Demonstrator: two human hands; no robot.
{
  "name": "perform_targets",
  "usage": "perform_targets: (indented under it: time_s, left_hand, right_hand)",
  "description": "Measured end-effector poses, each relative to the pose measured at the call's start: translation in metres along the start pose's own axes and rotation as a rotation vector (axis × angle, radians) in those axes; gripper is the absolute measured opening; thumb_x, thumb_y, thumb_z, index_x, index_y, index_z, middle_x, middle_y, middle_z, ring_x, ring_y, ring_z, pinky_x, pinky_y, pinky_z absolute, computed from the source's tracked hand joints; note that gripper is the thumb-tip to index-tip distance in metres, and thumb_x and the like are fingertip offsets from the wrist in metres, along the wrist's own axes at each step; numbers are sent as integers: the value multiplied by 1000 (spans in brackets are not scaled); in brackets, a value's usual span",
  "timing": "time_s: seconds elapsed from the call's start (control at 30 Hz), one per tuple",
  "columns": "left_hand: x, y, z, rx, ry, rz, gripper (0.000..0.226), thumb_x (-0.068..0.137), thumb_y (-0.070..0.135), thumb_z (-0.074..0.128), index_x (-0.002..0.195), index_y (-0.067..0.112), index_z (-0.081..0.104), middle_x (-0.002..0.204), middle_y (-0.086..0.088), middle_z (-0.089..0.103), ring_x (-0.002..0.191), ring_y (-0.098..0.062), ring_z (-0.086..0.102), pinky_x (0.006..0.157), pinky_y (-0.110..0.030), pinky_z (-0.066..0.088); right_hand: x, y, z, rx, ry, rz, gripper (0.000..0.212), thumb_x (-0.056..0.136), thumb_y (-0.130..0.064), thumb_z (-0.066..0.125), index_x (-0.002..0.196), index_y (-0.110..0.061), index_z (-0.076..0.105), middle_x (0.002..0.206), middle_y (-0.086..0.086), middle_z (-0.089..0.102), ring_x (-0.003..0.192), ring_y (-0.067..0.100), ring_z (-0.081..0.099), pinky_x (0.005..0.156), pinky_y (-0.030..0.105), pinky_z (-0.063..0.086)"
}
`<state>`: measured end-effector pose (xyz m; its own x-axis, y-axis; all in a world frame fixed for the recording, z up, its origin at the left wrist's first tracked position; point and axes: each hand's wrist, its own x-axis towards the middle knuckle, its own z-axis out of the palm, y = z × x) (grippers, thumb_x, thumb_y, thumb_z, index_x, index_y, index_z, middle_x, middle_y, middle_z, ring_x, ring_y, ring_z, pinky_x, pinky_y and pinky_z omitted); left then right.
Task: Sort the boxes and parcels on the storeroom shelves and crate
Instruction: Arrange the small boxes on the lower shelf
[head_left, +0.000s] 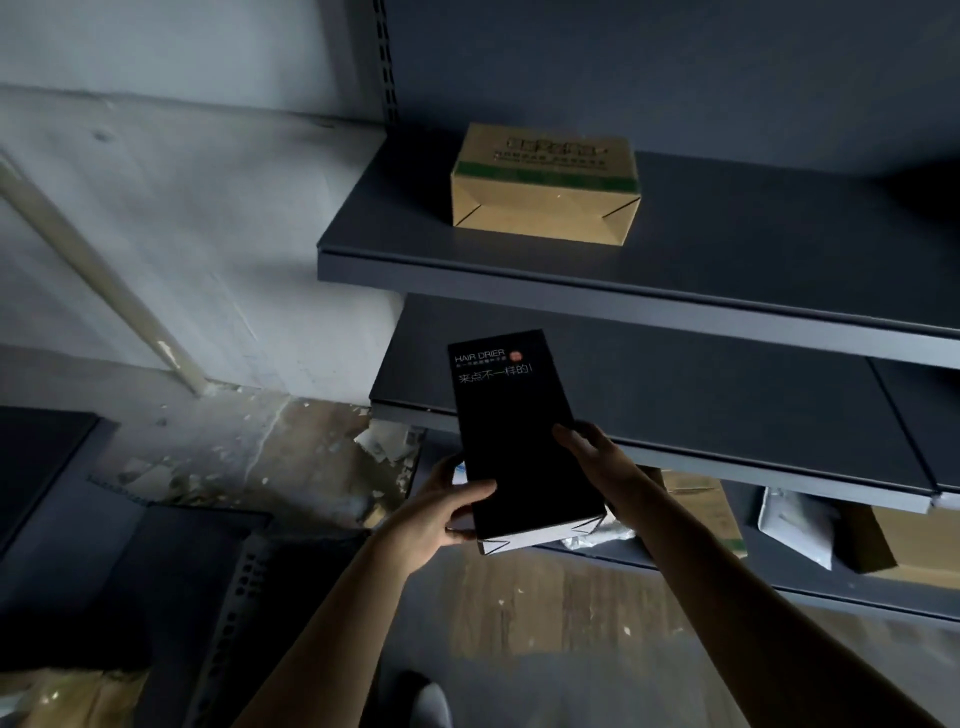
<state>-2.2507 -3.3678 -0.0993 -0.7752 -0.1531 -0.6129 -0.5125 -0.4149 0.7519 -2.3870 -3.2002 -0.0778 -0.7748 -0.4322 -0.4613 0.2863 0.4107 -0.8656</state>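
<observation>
Gripping the black box (511, 431), left hand (441, 514) and right hand (587, 447), seemingly off the shelf (727, 405).

I see the hair drier box (514, 431) as smooth matt black card with a white card end. The carton (545, 187) above is plain brown cardboard, dull. The shelves (727, 249) look like grey painted metal, matt. The floor (249, 452) is rough and flaking.
</observation>
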Motion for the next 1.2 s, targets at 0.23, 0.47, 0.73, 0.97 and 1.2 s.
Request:
perform_targets:
  time_s: [0.23, 0.47, 0.73, 0.97, 1.2]
  left_hand:
    - [-44, 6, 36, -125, 239, 208, 60, 73, 30, 79, 127, 32, 52, 120, -3, 68, 108, -27, 66, 97, -51, 49]
    - [-92, 11, 76, -174, 371, 406, 41, 86, 14, 69, 121, 33, 58, 107, 7, 73, 97, -19, 70, 81, -37, 51]
    - [-126, 43, 97, -102, 362, 621, 45, 85, 10, 70, 125, 26, 58, 113, 6, 71, 101, -8, 68, 78, -23, 53]
    - [-136, 75, 87, 161, 238, 731, 78, 67, 31, 80, 135, 45, 44, 131, 12, 59, 124, -9, 55, 101, -41, 49]
    - [-134, 85, 82, 287, 332, 789, 77, 78, 28, 75, 145, 36, 37, 133, 19, 55, 122, 0, 53, 98, -23, 47]
  right_hand:
    - [-44, 4, -33, 123, -203, -133, 19, 98, -13, 54, 116, -17, 55, 95, 8, 69, 78, 13, 68, 65, 22, 53]
    - [-74, -12, -55, 196, -318, -193, 21, 99, -23, 51, 120, -19, 53, 108, 2, 68, 82, 2, 69, 62, 21, 53]
    - [-98, -60, -57, 324, -199, -298, 36, 94, -29, 58, 125, -12, 54, 113, 6, 68, 84, 7, 67, 64, 18, 53]
    - [-107, -113, -48, 390, -75, -418, 34, 94, -34, 60, 119, -11, 60, 109, 8, 70, 83, 7, 70, 62, 19, 54]
    - [-112, -123, -40, 411, -33, -497, 35, 93, -34, 58, 120, -12, 60, 108, 8, 70, 84, 6, 70, 63, 18, 53]
